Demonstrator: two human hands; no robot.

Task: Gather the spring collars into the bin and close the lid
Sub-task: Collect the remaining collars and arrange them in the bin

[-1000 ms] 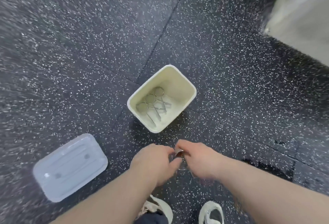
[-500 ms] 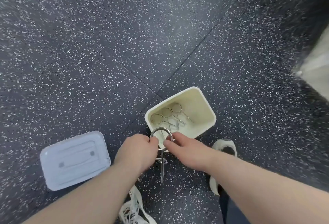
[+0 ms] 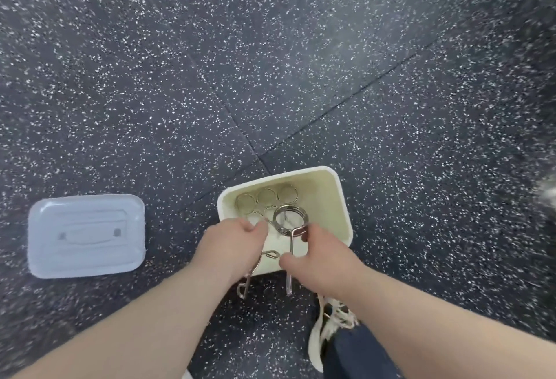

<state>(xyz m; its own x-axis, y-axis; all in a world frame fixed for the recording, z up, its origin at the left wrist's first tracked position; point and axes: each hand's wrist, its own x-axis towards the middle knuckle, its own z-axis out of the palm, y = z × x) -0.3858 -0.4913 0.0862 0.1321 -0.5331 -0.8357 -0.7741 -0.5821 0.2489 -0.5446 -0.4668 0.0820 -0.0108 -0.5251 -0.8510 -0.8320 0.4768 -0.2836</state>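
A cream bin (image 3: pixel 343 198) stands open on the speckled floor, with three spring collars (image 3: pixel 266 196) lying side by side at its bottom. Above the bin's near part hangs another metal spring collar (image 3: pixel 290 218), its coil over the opening and its handles pointing back toward me. My left hand (image 3: pixel 231 243) grips its left handle and my right hand (image 3: pixel 319 253) pinches its right handle. The pale blue lid (image 3: pixel 85 235) lies flat on the floor to the left of the bin, apart from it.
Dark rubber floor tiles with white flecks and seams surround the bin. My white laced shoe (image 3: pixel 329 327) and blue trouser leg (image 3: pixel 358 351) are at the bottom right, just behind the bin.
Both hands have carried the collar forward, from in front of the bin to over its opening. The view has shifted, so bin and lid now sit lower and closer.
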